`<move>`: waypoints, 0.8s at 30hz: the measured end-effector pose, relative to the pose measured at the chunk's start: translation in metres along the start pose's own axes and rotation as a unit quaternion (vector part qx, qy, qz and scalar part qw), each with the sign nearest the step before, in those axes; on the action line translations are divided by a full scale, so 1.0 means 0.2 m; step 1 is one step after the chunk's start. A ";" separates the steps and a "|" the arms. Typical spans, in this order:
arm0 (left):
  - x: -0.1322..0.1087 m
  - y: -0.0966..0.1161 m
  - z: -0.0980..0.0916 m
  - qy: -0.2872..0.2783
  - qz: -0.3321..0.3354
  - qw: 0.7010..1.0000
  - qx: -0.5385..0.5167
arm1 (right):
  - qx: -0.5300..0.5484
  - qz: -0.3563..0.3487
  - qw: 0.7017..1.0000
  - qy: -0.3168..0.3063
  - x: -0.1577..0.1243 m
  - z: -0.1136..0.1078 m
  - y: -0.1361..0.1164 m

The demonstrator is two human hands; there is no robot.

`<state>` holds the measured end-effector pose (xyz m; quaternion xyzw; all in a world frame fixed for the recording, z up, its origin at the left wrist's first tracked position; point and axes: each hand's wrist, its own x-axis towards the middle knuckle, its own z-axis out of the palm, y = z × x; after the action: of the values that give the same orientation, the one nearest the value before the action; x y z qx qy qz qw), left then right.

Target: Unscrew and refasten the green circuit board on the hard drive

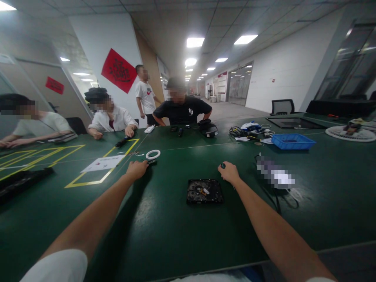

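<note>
On the green table in front of me lies an opened hard drive, dark, with a bright silver and orange part near its middle. My left hand is beyond it to the left, fingers closed on a small dark piece whose kind I cannot make out. A white ring lies just past those fingers. My right hand is closed around a screwdriver, its dark rounded handle end showing at the thumb side. This hand is above and right of the drive, apart from it.
A blue tray, cables and a blurred pouch-like item are to the right. Yellow tape frames a paper sheet at left. Several people are across the table, one seated opposite.
</note>
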<state>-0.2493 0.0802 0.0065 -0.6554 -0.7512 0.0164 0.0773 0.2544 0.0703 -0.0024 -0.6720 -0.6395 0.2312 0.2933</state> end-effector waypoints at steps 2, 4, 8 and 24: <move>0.01 -0.02 -0.03 -0.013 0.014 1.000 0.003 | -0.003 -0.003 1.000 0.000 0.00 0.00 0.00; 0.02 -0.04 -0.05 -0.024 0.021 0.999 0.003 | -0.008 -0.005 1.000 0.000 0.00 0.00 0.00; 0.04 -0.07 -0.07 -0.029 0.027 0.999 -0.005 | -0.004 -0.004 1.000 0.002 0.00 0.00 0.00; -0.04 -0.35 -0.05 0.050 -0.098 0.993 0.037 | 0.003 0.003 1.000 0.004 0.03 0.03 0.01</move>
<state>-0.3161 0.0613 0.0251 -0.5750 -0.8061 0.0036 0.1398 0.2535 0.0765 -0.0077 -0.6738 -0.6357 0.2311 0.2974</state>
